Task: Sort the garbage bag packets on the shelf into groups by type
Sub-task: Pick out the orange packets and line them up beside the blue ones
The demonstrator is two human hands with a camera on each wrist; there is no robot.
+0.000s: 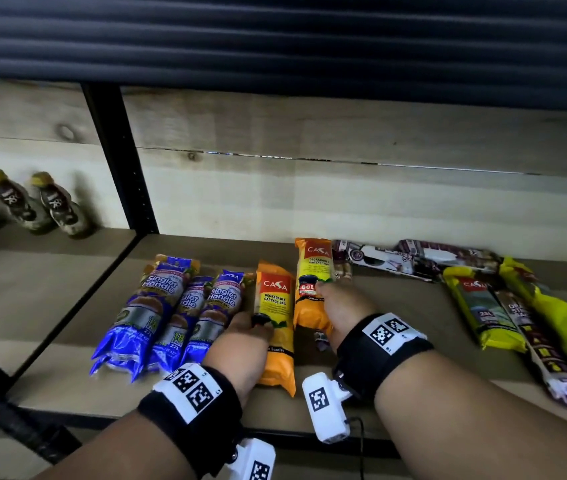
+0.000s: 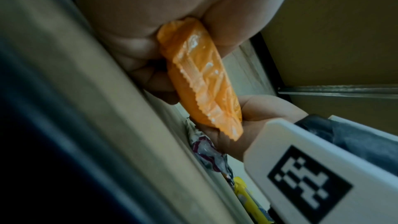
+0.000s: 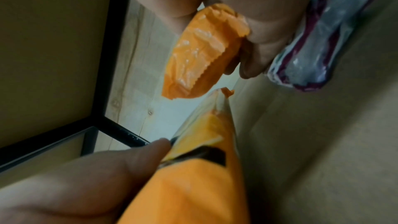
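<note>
Now each hand grips an orange packet on the shelf [image 1: 396, 299]: left hand [image 1: 240, 341] one [image 1: 275, 327], right hand [image 1: 335, 306] the other [image 1: 311, 292].

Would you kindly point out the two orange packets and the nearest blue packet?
Left orange packet [image 1: 276, 299], head view, on its printed front.
Right orange packet [image 1: 313, 271], head view, upper label.
Blue packet [image 1: 221, 299], head view, white lettering.

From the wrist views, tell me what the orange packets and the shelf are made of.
Orange packets: thin glossy plastic film, judging by the shiny creases and the serrated heat-sealed end. Shelf: matte board with a faint wood-grain look, probably laminate, edged by a black frame that looks like metal.
</note>
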